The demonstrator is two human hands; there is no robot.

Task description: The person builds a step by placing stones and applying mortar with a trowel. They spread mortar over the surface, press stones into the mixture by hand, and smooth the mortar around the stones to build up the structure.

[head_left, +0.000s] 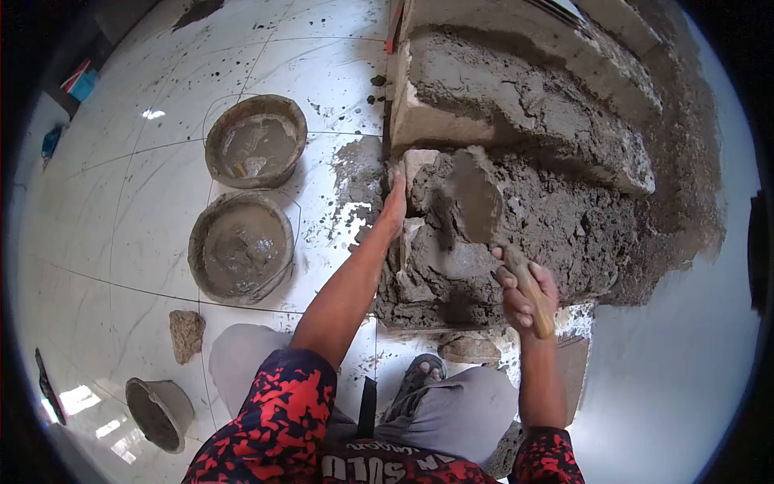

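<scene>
My right hand (pixel 528 294) is closed round the wooden handle of a trowel (pixel 477 198). Its mortar-coated blade points away from me, over the wet grey mortar (pixel 564 222) on the lowest step. Seen edge-on, my left hand (pixel 395 203) lies with fingers stretched along the left side of that step, against a pale block piece (pixel 421 165) at its edge. The inner side of this hand is hidden. Above the lowest step rises a higher step (pixel 451 121), its top also coated in rough mortar.
Two buckets, a far one (pixel 297 153) and a nearer one (pixel 284 270), hold grey mix on the tiled floor (pixel 153 234). A stone (pixel 187 335) and a smaller tipped bucket (pixel 165 407) lie nearer me. The mortar-smeared wall (pixel 677 347) stands at right.
</scene>
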